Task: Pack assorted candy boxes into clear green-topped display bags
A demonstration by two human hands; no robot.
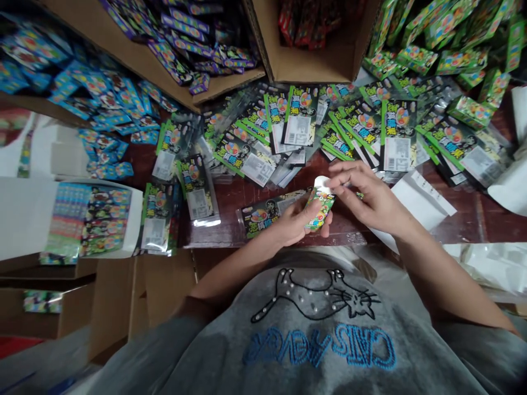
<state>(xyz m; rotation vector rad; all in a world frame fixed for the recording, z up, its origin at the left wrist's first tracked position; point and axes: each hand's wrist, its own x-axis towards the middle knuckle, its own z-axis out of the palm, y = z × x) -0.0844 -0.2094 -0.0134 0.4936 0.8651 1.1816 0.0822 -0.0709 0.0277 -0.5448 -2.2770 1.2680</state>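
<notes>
My left hand (300, 220) is closed around a small green printed carton (319, 207), held tilted above the table's front edge. The carton's white end flap (321, 182) stands up at its top. Close by on the right, my right hand (364, 196) has its fingers apart, with fingertips at the flap; whether they touch it I cannot tell. A black printed packet (261, 215) lies partly under my left hand. Beyond both hands, black-and-green packets (300, 116) in clear plastic are spread in overlapping piles.
Along the back stand cardboard boxes with purple cartons (185, 27) and red packs (304, 24). Green cartons (461, 57) are heaped at the right, blue cartons (102, 104) at the left. A white box (134, 219) of packed cartons sits left. White paper (424, 200) lies right.
</notes>
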